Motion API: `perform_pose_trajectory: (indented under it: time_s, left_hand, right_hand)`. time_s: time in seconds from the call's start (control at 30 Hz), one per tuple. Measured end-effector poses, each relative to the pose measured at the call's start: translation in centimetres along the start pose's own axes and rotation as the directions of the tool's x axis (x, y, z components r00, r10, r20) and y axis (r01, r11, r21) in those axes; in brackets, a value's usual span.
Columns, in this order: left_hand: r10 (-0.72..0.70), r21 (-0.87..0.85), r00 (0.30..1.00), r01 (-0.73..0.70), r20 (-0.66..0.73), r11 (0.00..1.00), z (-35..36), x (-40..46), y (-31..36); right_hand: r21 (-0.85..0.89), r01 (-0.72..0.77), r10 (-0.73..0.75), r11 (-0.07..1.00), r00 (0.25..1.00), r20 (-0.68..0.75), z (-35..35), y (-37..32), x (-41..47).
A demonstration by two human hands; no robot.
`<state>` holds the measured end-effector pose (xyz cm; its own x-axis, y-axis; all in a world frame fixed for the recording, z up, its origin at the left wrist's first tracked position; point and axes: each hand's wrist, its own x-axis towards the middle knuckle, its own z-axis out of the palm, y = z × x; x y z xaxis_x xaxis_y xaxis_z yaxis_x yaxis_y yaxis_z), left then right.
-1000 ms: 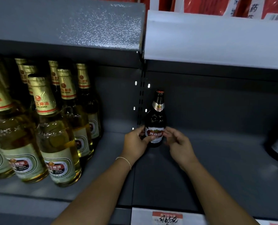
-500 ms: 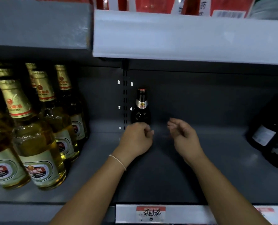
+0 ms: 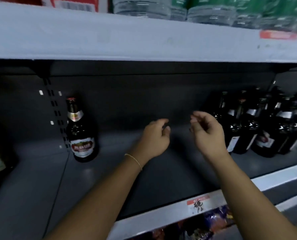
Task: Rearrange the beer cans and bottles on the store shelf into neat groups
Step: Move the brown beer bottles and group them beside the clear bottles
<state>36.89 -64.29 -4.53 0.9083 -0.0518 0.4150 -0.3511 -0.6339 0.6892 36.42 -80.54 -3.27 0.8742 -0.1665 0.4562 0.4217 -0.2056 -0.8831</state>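
The shelf recess (image 3: 144,170) was dim, lit from the front and above. The upper shelf edge (image 3: 144,40) was bright. Dark bottles (image 3: 258,125) at right were blurred with small glints, and the edges curved.

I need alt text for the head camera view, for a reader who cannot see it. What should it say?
Two empty hands, left hand and right hand, hover with loosely curled fingers over a bare stretch of a dark store shelf. A single brown beer bottle stands upright to their left, and a group of dark bottles stands to their right.
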Motion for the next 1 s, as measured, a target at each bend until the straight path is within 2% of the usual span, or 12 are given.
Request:
perform_pose_trajectory:
  time_s: [0.1,0.2,0.3,0.47,0.6,0.83,1.0]
  left_hand:
    - [0.019,-0.043,0.999,-0.017,0.047,0.999,2.8,1.0,2.0]
    - [0.021,-0.065,0.995,-0.015,0.094,0.998,5.1,1.9,3.8]
    - [0.028,-0.069,0.993,-0.021,0.111,0.997,6.8,2.5,5.4]
    - [0.005,-0.072,0.989,0.005,0.147,0.997,8.8,2.6,7.1]
    - [-0.051,-0.101,0.981,0.071,0.188,0.992,9.4,2.2,7.2]
    - [-0.073,-0.059,0.979,0.086,0.190,0.995,9.5,1.3,6.3]
    - [-0.096,-0.064,0.970,0.113,0.225,0.991,9.0,0.0,5.5]
  right_hand:
    - [-0.117,0.070,-0.088,0.991,0.984,-0.153,-3.8,0.8,1.5]
    - [-0.222,0.066,-0.133,0.973,0.944,-0.301,-7.4,1.8,3.2]
    - [-0.373,0.028,-0.174,0.928,0.915,-0.365,-9.9,3.0,4.1]
    - [-0.415,-0.073,-0.030,0.907,0.971,-0.237,-11.0,3.7,5.7]
    - [-0.436,-0.129,0.069,0.890,0.986,-0.152,-11.3,4.7,6.9]
    - [-0.448,-0.115,0.065,0.887,0.990,-0.127,-11.3,4.8,7.7]
    - [-0.398,-0.043,-0.016,0.916,0.989,-0.144,-10.2,4.7,6.6]
